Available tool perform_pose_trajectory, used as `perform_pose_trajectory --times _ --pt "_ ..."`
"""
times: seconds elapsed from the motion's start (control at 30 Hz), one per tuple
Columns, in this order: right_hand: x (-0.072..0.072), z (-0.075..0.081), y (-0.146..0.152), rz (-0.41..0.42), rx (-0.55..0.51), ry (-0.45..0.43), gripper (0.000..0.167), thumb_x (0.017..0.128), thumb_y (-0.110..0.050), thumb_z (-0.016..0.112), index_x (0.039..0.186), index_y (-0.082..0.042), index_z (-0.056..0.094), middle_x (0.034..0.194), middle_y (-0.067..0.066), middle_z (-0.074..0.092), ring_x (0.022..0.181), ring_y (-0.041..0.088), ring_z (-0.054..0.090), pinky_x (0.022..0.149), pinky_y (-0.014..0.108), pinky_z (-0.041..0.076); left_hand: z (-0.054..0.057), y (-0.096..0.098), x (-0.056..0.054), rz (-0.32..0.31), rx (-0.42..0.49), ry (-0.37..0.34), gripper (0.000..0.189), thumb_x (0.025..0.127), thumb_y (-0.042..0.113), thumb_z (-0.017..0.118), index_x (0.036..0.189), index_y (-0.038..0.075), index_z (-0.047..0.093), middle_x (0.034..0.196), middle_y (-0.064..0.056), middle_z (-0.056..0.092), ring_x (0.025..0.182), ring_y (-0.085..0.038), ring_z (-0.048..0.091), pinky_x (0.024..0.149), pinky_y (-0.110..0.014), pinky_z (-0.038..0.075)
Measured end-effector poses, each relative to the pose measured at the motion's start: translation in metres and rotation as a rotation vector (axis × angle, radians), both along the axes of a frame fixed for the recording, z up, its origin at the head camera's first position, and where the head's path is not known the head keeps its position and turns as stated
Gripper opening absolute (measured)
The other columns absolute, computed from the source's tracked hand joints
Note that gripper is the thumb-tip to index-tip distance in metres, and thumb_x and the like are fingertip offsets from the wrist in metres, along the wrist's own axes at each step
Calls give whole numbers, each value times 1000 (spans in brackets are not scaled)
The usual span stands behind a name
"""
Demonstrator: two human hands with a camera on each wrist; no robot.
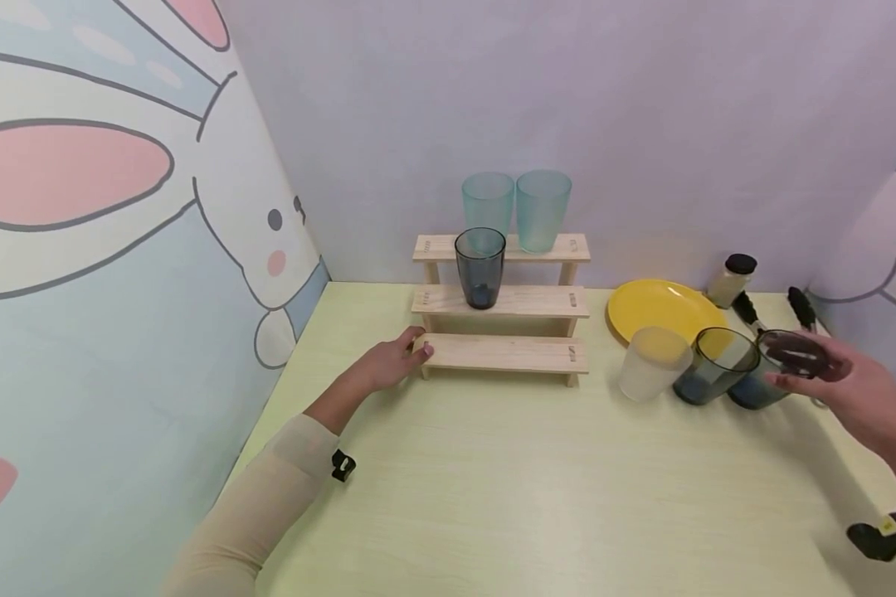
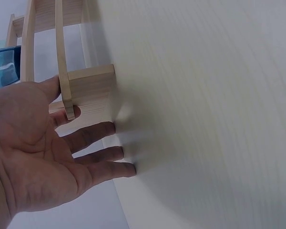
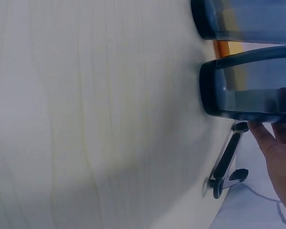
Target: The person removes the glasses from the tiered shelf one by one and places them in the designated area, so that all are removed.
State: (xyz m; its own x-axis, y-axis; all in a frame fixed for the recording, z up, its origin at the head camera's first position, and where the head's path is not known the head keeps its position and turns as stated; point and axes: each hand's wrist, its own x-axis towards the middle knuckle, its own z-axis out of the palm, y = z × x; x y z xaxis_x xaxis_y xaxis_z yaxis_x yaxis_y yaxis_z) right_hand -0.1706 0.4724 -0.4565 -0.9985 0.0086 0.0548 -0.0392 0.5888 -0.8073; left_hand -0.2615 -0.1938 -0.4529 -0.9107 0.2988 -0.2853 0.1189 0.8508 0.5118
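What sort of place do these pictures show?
Probably an indoor tabletop corner, perhaps staged: a pale table, a cartoon rabbit on one wall, and a stepped wooden rack holding cups.

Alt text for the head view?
A person's right hand holds a dark cup at the right of a pale table, beside another dark cup and a frosted cup, with a yellow plate behind. The left hand pinches the lowest step of a three-step wooden rack; two teal cups stand on the top step, a smoky cup on the middle one.
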Motion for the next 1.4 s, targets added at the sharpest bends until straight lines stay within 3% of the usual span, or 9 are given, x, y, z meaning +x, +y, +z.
perform_pose_trajectory --times 0.33,0.63,0.87,0.97,1.1,1.3,1.4 --pt "-3 -2 -1 29 24 -28 60 105 -14 78 158 -26 51 122 -47 58 100 -23 59 76 3 46 0 -1 0 -8 5 6 70 117 60 39 173 19 28 167 -27 52 147 -47 59 118 -62 48" --pt "-4 4 -7 95 -73 22 73 106 3 71 161 -36 42 133 -41 58 107 -20 62 80 4 50 0 -2 -2 -12 7 18 69 117 60 40 172 19 29 166 -28 53 146 -47 60 118 -62 48" --pt "-4 30 -20 -9 53 77 78 109 -17 74 171 -40 33 138 -43 47 120 -27 43 92 -2 33 0 -3 -1 -5 7 10 70 117 60 40 173 19 29 167 -28 52 148 -47 58 119 -62 47" --pt "-7 42 -28 -41 92 88 84 110 -25 73 175 -43 23 159 -35 46 138 -25 38 106 -5 23 0 -4 -1 -8 6 13 70 117 60 40 173 19 29 167 -28 51 148 -47 59 119 -62 48" --pt "-14 58 -41 -53 103 85 88 109 -31 73 175 -46 17 179 -25 30 156 -19 25 114 -5 16 -1 -4 -2 -12 9 16 70 117 61 40 173 19 29 166 -28 52 147 -48 59 118 -62 48" --pt "-27 80 -71 -12 85 80 87 107 -33 76 175 -46 23 181 -13 34 166 0 31 109 -5 30 -3 -3 -3 -13 13 12 70 117 60 40 172 20 29 167 -28 52 148 -47 58 119 -62 48" --pt "-34 91 -89 38 108 53 86 107 -36 76 175 -46 23 182 -9 35 169 19 34 102 -5 35 -3 -3 -2 -16 15 13 69 117 61 40 172 20 30 167 -28 52 148 -48 58 119 -62 48"
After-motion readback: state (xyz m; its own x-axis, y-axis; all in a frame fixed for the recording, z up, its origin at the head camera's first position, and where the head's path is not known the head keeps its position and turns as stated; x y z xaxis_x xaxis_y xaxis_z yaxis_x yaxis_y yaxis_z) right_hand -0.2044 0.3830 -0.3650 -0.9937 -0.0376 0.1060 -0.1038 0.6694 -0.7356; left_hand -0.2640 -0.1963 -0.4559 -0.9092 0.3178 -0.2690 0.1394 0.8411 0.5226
